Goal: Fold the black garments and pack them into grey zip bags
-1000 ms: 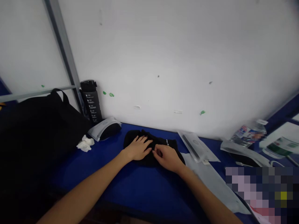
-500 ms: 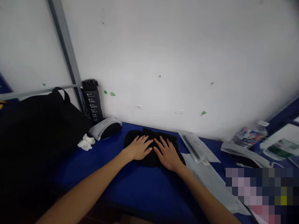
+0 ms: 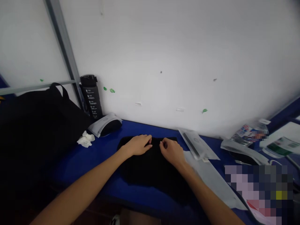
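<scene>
A black cloth [image 3: 150, 170], perhaps a garment, lies spread on the blue tabletop [image 3: 112, 192]; its dark folds are hard to make out. My left hand [image 3: 140, 144] rests at the cloth's far part, left of centre, fingers bent down and closed on the fabric. Level with it on the right, my right hand [image 3: 172, 151] is curled, thumb and fingers pinched at the fabric. A narrow strip of cloth shows between the hands. Just right of the cloth, a translucent plastic bag [image 3: 215, 178] lies flat, partly under my right forearm.
A large black bag [image 3: 39, 131] fills the left side, near a black bottle [image 3: 92, 97], a pouch [image 3: 106, 124] and crumpled tissue [image 3: 86, 139]. On the right are a flat zip bag [image 3: 198, 145], another pouch [image 3: 243, 153] and a plastic bottle [image 3: 249, 132]. The white wall [image 3: 159, 56] stands behind.
My hands have gone from flat, spread fingers to curled ones, slightly farther apart. The black cloth now spreads wider and reaches nearer to me. The view has tilted slightly.
</scene>
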Demonstrator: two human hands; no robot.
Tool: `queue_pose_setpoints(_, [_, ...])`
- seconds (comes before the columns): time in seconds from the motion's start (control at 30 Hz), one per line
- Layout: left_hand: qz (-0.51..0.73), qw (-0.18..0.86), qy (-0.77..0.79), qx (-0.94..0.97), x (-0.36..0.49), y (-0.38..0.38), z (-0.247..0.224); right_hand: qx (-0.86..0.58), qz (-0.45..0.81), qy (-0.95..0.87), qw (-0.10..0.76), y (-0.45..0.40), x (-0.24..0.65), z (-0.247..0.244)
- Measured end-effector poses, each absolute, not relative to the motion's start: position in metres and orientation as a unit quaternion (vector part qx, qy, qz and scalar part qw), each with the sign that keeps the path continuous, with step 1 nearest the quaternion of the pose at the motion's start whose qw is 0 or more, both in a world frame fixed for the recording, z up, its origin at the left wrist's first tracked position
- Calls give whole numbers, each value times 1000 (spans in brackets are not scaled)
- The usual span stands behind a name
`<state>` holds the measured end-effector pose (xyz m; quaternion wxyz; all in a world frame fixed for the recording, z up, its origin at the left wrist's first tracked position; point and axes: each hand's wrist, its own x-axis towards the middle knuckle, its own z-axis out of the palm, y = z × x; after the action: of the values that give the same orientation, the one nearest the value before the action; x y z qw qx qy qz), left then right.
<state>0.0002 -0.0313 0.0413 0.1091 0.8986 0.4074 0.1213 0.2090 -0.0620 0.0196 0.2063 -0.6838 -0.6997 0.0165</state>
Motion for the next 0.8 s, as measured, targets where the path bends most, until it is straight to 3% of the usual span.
queue_pose_setpoints(0.2, [133,51,435,889,4,-36,36,-582,-36,-780,226,-59,213,6])
queue_pose_setpoints(0.47, [43,140,447,882,1,-23,17,-598,4,-794,109,-55,215,-14])
queue_pose_setpoints(0.8, [143,23,463,874,5,-25,35,-593,-35,-780,198,-40,236,-16])
